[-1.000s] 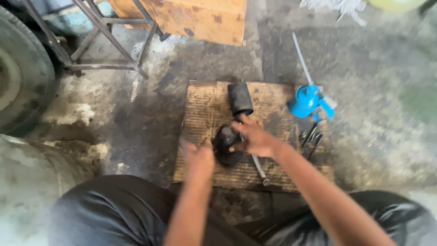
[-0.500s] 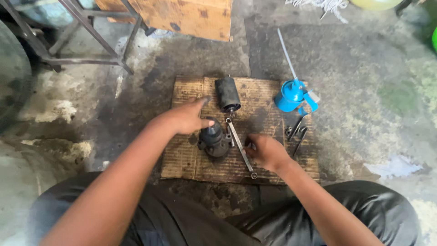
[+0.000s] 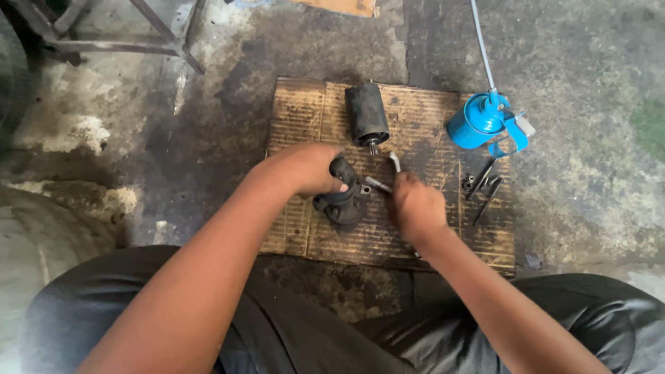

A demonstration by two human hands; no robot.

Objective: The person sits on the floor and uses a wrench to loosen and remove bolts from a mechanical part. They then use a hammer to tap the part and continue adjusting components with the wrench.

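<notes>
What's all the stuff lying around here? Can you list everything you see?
cardboard sheet: one, brown, flat on the concrete floor
black part: one, dark and greasy, middle of the cardboard sheet, under the left hand
black cylinder: one, black, lying at the far side of the sheet
metal tool: one, silver, bent tip showing above the right hand
oil can: one, blue with a long thin spout, right edge of the sheet
small bolts and rods: a few, dark, below the oil can
metal frame: one, dark, top left
left hand: on the black part
right hand: closed around the metal tool
</notes>
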